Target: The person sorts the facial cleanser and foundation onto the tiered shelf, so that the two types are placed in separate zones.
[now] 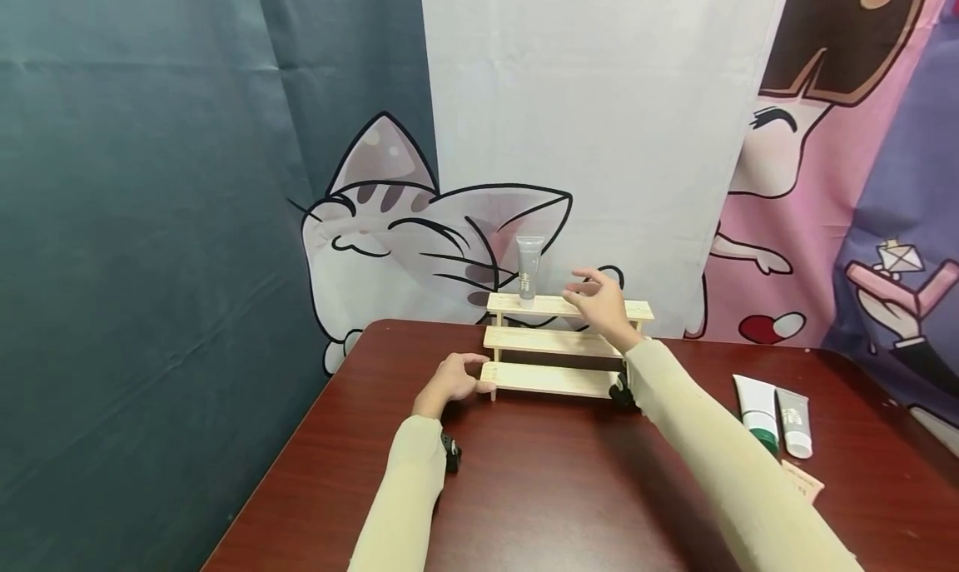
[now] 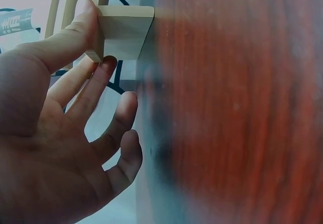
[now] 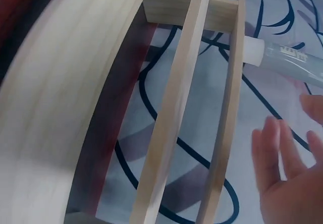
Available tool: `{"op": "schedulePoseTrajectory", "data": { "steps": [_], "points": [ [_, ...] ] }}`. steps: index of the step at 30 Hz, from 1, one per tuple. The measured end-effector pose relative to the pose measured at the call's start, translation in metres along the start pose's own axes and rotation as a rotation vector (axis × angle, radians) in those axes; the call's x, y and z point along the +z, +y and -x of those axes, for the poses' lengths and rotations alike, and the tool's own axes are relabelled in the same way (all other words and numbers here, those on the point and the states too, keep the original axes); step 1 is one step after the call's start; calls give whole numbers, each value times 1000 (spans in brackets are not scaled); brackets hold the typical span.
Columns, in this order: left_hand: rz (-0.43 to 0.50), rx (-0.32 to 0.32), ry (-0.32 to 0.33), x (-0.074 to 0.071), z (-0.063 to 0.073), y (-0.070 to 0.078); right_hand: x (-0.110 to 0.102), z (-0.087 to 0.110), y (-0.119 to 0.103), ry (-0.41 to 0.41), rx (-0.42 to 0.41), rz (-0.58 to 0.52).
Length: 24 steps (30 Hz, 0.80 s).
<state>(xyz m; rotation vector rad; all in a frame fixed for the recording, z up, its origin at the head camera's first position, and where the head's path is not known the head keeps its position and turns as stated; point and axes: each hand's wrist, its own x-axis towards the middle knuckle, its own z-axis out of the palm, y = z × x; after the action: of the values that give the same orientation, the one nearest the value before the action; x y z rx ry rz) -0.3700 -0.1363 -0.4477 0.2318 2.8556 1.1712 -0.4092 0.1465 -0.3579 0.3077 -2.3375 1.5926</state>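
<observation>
My left hand [image 1: 452, 378] pinches the rack [image 1: 554, 378] at eight o'clock; my right hand [image 1: 602, 304], empty, loosely spread, hides part of its two-o'clock side. I can't read the tube's [image 1: 529, 268] lettering.

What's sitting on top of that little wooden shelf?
A see-through tube stands cap-down on the top board of the wooden shelf, toward its left end. In the head view, the right hand and sleeve cover parts of the shelf's right side; those spots are hidden.
</observation>
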Motion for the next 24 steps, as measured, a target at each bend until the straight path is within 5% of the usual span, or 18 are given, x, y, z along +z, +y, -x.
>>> {"op": "schedulePoseTrajectory", "data": {
  "steps": [24],
  "points": [
    [-19,-35,4,-1,3,5,-75,61,11,46,91,183]
  ]
}}
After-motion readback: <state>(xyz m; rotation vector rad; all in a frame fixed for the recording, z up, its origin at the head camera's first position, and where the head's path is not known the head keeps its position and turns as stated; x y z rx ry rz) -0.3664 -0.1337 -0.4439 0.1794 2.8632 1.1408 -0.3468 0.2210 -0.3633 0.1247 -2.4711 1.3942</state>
